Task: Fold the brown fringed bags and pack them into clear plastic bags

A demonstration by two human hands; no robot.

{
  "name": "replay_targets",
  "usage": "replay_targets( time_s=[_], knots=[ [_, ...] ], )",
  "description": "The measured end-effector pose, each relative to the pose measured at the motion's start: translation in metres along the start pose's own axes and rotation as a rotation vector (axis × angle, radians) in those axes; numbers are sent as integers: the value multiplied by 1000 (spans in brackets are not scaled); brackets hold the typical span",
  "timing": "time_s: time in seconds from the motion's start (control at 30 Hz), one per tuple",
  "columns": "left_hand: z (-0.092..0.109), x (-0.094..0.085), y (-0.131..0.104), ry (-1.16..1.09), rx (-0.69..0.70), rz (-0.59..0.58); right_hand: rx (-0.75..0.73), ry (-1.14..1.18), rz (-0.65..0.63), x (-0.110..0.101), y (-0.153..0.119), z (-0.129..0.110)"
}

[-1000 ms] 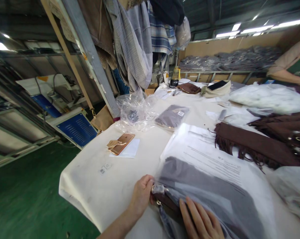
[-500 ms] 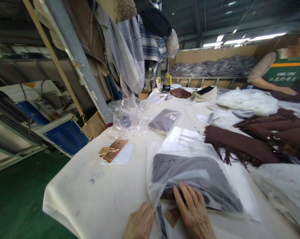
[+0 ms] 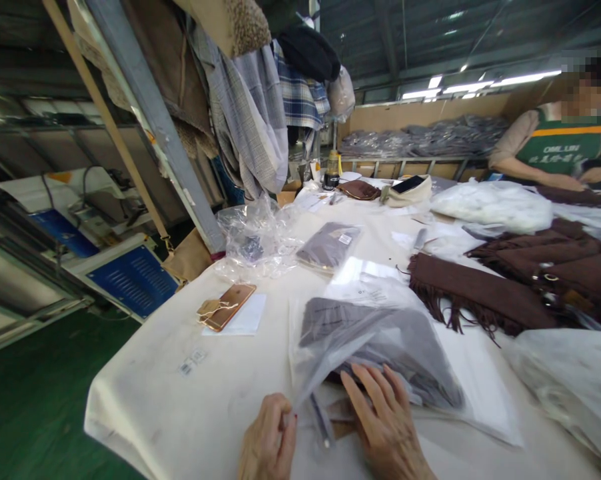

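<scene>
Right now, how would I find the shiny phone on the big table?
Start at the white table and look to its left side, beyond the left hand. The phone lies flat on a white paper sheet, with a tan tag on its near end. It alone is shiny copper.

Both hands bare: the left hand (image 3: 268,443) shows red-painted nails, the right hand (image 3: 385,427) long fingers, no rings or sleeves in view.

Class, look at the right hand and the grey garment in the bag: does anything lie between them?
Yes: the clear bag. The right hand presses its fingers on the plastic over the grey garment; the left hand grips the bag's edge.
</scene>
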State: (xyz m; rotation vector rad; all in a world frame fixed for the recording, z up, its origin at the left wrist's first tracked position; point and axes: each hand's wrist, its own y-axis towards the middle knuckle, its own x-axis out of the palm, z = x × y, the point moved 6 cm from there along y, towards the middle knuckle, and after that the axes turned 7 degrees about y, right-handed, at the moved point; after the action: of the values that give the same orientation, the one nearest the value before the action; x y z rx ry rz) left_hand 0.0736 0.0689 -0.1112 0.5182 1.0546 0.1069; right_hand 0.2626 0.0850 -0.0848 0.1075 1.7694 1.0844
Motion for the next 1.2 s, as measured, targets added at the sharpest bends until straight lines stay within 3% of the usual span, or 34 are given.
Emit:
replay_targets(
  time_s=[0.1,0.2,0.37,0.43,0.6,0.73,0.87,1.07,1.2],
  knots=[
    [18,-9,15,275,153,202,-25,-78,34,-20,-28,10],
    [48,-10,32,336,289,311,169,-218,60,-41,-56,43],
    [112,19,39,63,721,265,420,-315,69,-58,-85,88],
    [125,37,40,91,777,232,456,-267,89,-56,-92,99],
    [130,70,45,251,840,200,478,-141,108,-54,-106,110],
    [126,83,40,336,939,114,547,-52,111,-68,-102,110],
    [122,84,36,376,938,97,607,-18,114,-79,-82,106],
    [120,83,36,395,928,73,387,-140,129,-60,-43,97],
    [119,78,39,369,899,148,426,-26,161,-60,-24,98]
  ],
)
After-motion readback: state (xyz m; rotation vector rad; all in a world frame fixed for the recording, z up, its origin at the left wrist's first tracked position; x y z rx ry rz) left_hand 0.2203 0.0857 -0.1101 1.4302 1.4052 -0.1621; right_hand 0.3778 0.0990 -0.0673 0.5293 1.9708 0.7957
